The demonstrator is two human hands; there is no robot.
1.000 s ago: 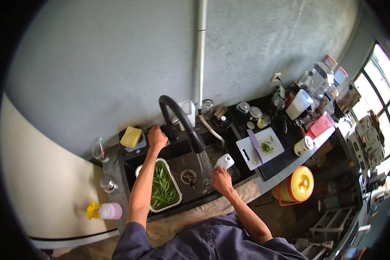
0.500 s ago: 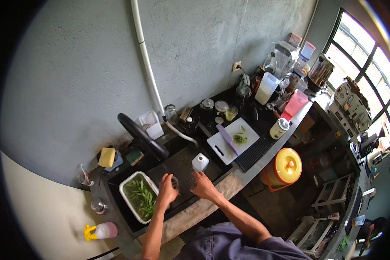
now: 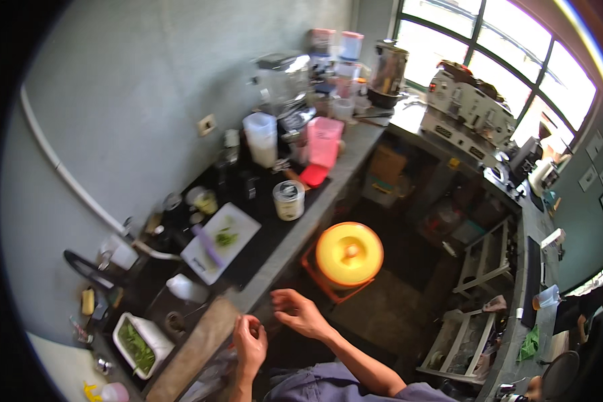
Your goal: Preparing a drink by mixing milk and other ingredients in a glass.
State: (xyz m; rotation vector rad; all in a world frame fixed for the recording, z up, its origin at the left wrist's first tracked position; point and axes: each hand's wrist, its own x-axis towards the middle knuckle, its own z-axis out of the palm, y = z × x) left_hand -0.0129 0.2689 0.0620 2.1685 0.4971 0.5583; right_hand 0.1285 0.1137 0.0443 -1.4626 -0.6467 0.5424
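Both my hands are off the sink, above its front edge, and no object shows in either. My left hand (image 3: 250, 343) has loosely curled fingers, near the worn front ledge (image 3: 204, 338). To its right, my right hand (image 3: 300, 313) has its fingers partly bent and apart, pointing left. In the dark sink a white tub (image 3: 163, 347) holds green leaves (image 3: 135, 345) in it. A white bottle (image 3: 186, 288) leans tilted near the sink's right end. Between tub and ledge lies a round drain (image 3: 175, 322).
A white cutting board (image 3: 248, 230) bears a purple-handled knife (image 3: 208, 245) and chopped greens (image 3: 226, 237). Beyond are a lidded jar (image 3: 289, 201), a pink pitcher (image 3: 325, 144) and a blender (image 3: 281, 84). On the floor stands a yellow-lidded bucket (image 3: 350, 254); shelving (image 3: 486, 264) is at right.
The view has swung right. My hands have lifted out of the sink and come back over its front edge. The white bottle, upright before, is now tilted.
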